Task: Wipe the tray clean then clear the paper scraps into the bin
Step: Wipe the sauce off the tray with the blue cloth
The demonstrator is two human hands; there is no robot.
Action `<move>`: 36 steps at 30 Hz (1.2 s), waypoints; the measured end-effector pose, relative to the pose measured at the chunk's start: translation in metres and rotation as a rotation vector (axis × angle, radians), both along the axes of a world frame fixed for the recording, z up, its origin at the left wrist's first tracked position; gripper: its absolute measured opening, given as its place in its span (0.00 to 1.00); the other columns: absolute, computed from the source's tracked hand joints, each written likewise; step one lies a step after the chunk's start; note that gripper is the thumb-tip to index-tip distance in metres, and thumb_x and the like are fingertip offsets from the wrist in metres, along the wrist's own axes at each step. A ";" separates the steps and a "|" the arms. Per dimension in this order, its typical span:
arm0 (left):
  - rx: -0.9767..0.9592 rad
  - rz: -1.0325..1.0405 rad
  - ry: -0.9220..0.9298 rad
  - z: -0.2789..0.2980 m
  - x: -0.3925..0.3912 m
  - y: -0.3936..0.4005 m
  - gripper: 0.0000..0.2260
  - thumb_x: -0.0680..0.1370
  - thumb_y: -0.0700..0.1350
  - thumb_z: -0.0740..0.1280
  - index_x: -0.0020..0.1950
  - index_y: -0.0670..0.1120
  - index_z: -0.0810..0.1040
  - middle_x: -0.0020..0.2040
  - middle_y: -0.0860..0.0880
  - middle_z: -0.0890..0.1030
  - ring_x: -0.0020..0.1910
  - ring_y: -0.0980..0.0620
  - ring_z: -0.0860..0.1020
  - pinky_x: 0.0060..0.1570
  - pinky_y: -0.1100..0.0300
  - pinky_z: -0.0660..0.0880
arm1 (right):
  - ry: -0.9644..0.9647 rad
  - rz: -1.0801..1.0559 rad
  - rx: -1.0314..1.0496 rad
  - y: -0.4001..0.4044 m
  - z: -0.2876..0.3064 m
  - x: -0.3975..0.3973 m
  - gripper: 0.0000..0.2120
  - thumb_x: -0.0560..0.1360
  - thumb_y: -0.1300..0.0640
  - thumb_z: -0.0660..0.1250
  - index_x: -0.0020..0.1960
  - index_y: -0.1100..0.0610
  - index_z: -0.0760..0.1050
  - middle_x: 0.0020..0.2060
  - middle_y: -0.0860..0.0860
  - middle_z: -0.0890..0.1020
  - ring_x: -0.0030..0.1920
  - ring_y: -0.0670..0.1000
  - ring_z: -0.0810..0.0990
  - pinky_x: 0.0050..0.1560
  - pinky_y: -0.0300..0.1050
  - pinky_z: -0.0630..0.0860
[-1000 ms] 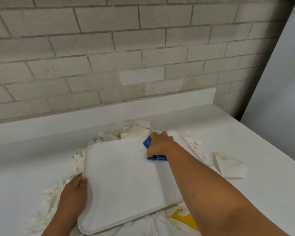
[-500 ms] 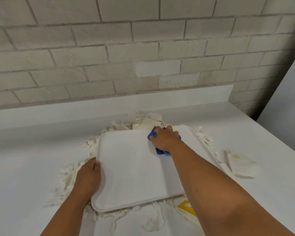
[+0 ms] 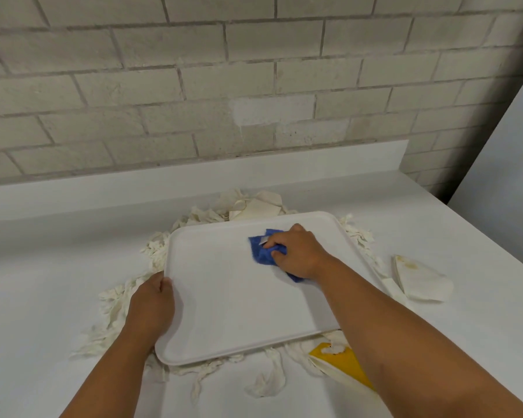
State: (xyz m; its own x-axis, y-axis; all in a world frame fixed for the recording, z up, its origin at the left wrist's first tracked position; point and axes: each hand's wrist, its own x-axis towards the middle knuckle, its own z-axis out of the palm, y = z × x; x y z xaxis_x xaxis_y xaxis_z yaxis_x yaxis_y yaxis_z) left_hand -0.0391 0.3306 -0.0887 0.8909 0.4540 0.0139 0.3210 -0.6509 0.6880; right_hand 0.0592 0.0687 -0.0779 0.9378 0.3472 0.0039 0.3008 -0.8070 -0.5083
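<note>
Tray (image 3: 236,294): white, lies flat on the white counter (image 3: 43,267), on top of the scraps.
Right hand (image 3: 299,254): its grip is curled round a blue cloth (image 3: 261,250), pressing it onto the far right part of the tray.
Left hand (image 3: 151,306): its grip grasps the tray's left rim, thumb on top.
Paper scraps (image 3: 115,300): torn white pieces spread round the tray on every side.
Folded paper (image 3: 420,282): right of the tray, stained.
Yellow piece (image 3: 347,362): near the tray's front right corner.
</note>
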 end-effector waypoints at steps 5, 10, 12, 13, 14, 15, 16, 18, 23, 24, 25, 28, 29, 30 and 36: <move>-0.033 -0.019 0.009 0.001 -0.002 0.001 0.11 0.82 0.42 0.53 0.46 0.43 0.73 0.37 0.53 0.73 0.44 0.46 0.73 0.45 0.56 0.65 | -0.118 -0.387 -0.190 -0.009 -0.011 0.028 0.22 0.76 0.52 0.61 0.69 0.52 0.67 0.65 0.52 0.70 0.64 0.56 0.67 0.62 0.52 0.64; -0.068 -0.017 -0.010 0.003 -0.005 0.000 0.12 0.82 0.43 0.53 0.47 0.44 0.74 0.39 0.52 0.75 0.44 0.47 0.73 0.46 0.56 0.66 | -0.035 -0.329 -0.480 0.035 -0.002 0.040 0.24 0.74 0.54 0.63 0.69 0.53 0.65 0.66 0.51 0.68 0.64 0.56 0.66 0.66 0.54 0.62; -0.074 -0.013 -0.018 0.004 -0.005 -0.001 0.11 0.82 0.43 0.53 0.49 0.44 0.74 0.43 0.51 0.75 0.46 0.48 0.72 0.48 0.57 0.65 | -0.057 -0.212 -0.462 0.053 -0.002 0.040 0.23 0.75 0.54 0.62 0.70 0.51 0.67 0.72 0.49 0.64 0.66 0.55 0.64 0.66 0.54 0.62; -0.083 -0.010 -0.021 0.005 -0.006 -0.002 0.10 0.82 0.43 0.53 0.49 0.45 0.74 0.45 0.50 0.75 0.47 0.48 0.72 0.49 0.57 0.65 | -0.077 -0.151 -0.425 0.061 -0.003 0.038 0.22 0.76 0.54 0.61 0.70 0.51 0.68 0.73 0.48 0.62 0.67 0.55 0.64 0.66 0.53 0.62; -0.091 -0.007 -0.021 0.005 -0.006 -0.002 0.10 0.82 0.43 0.53 0.50 0.45 0.74 0.46 0.49 0.75 0.47 0.48 0.72 0.49 0.58 0.65 | -0.105 -0.090 -0.379 0.068 -0.005 0.034 0.20 0.77 0.54 0.59 0.68 0.50 0.70 0.74 0.48 0.63 0.67 0.55 0.65 0.65 0.52 0.62; -0.091 -0.007 -0.019 0.005 -0.006 -0.002 0.11 0.82 0.43 0.53 0.51 0.44 0.75 0.47 0.48 0.75 0.48 0.47 0.72 0.49 0.58 0.65 | -0.133 -0.026 -0.330 0.075 -0.005 0.029 0.18 0.77 0.55 0.58 0.66 0.50 0.72 0.73 0.48 0.65 0.66 0.55 0.66 0.63 0.50 0.63; -0.084 -0.006 -0.016 0.005 -0.005 -0.003 0.12 0.83 0.43 0.53 0.52 0.43 0.76 0.48 0.47 0.76 0.47 0.48 0.72 0.49 0.58 0.65 | -0.153 0.037 -0.281 0.080 -0.005 0.023 0.16 0.78 0.55 0.57 0.64 0.50 0.73 0.71 0.48 0.67 0.65 0.54 0.66 0.60 0.48 0.63; -0.063 0.004 -0.011 0.004 -0.005 -0.003 0.14 0.83 0.43 0.53 0.55 0.40 0.76 0.50 0.45 0.76 0.47 0.48 0.71 0.50 0.58 0.65 | -0.170 0.153 -0.196 0.087 -0.006 0.007 0.16 0.80 0.54 0.56 0.64 0.49 0.75 0.71 0.46 0.69 0.64 0.54 0.67 0.57 0.47 0.62; -0.036 0.017 -0.006 0.003 -0.003 -0.004 0.15 0.83 0.43 0.53 0.57 0.37 0.76 0.50 0.43 0.76 0.51 0.43 0.74 0.50 0.57 0.65 | -0.166 0.247 -0.033 0.066 -0.012 -0.018 0.16 0.79 0.53 0.61 0.65 0.47 0.76 0.69 0.46 0.71 0.64 0.55 0.68 0.63 0.50 0.62; -0.040 0.014 -0.008 0.003 -0.003 -0.003 0.15 0.83 0.43 0.53 0.57 0.37 0.76 0.50 0.43 0.77 0.52 0.42 0.74 0.50 0.57 0.65 | -0.160 0.214 -0.047 0.057 -0.011 -0.018 0.15 0.79 0.52 0.61 0.65 0.46 0.76 0.67 0.46 0.72 0.63 0.55 0.68 0.62 0.50 0.63; -0.045 0.012 -0.011 0.003 -0.003 -0.004 0.15 0.82 0.43 0.53 0.58 0.37 0.76 0.53 0.41 0.78 0.52 0.42 0.74 0.50 0.57 0.65 | -0.157 0.169 -0.079 0.049 -0.011 -0.016 0.15 0.79 0.50 0.61 0.65 0.44 0.75 0.65 0.46 0.73 0.63 0.54 0.68 0.62 0.51 0.64; -0.053 0.013 -0.012 0.005 -0.004 -0.005 0.16 0.83 0.43 0.53 0.62 0.37 0.74 0.60 0.38 0.77 0.57 0.40 0.74 0.51 0.58 0.63 | -0.182 -0.020 -0.207 0.021 -0.010 -0.004 0.16 0.79 0.46 0.58 0.65 0.41 0.73 0.64 0.45 0.73 0.62 0.55 0.66 0.60 0.51 0.63; -0.056 0.010 -0.013 0.005 -0.005 -0.005 0.16 0.83 0.43 0.53 0.62 0.37 0.74 0.60 0.39 0.77 0.56 0.41 0.74 0.51 0.58 0.63 | -0.205 -0.101 -0.250 0.012 -0.011 0.001 0.16 0.79 0.46 0.57 0.65 0.42 0.73 0.64 0.46 0.72 0.62 0.55 0.65 0.60 0.51 0.63; -0.062 0.006 -0.015 0.005 -0.004 -0.005 0.16 0.83 0.43 0.53 0.62 0.37 0.74 0.60 0.40 0.77 0.55 0.42 0.74 0.51 0.58 0.63 | -0.219 -0.188 -0.287 0.005 -0.013 0.005 0.17 0.79 0.46 0.56 0.66 0.44 0.72 0.64 0.48 0.72 0.62 0.56 0.65 0.60 0.51 0.63; -0.078 -0.014 -0.008 0.000 -0.003 0.000 0.13 0.82 0.43 0.53 0.49 0.41 0.76 0.46 0.46 0.77 0.47 0.45 0.74 0.48 0.55 0.67 | -0.140 -0.363 -0.359 0.036 -0.012 0.004 0.22 0.76 0.53 0.60 0.69 0.55 0.66 0.65 0.58 0.67 0.63 0.60 0.65 0.69 0.55 0.60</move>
State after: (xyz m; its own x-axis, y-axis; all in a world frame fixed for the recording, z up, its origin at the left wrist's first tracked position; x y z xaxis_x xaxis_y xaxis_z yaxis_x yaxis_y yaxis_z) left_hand -0.0420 0.3304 -0.0885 0.8972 0.4414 -0.0139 0.3063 -0.5993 0.7396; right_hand 0.0627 0.1048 -0.0898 0.9969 0.0024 0.0789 0.0147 -0.9876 -0.1561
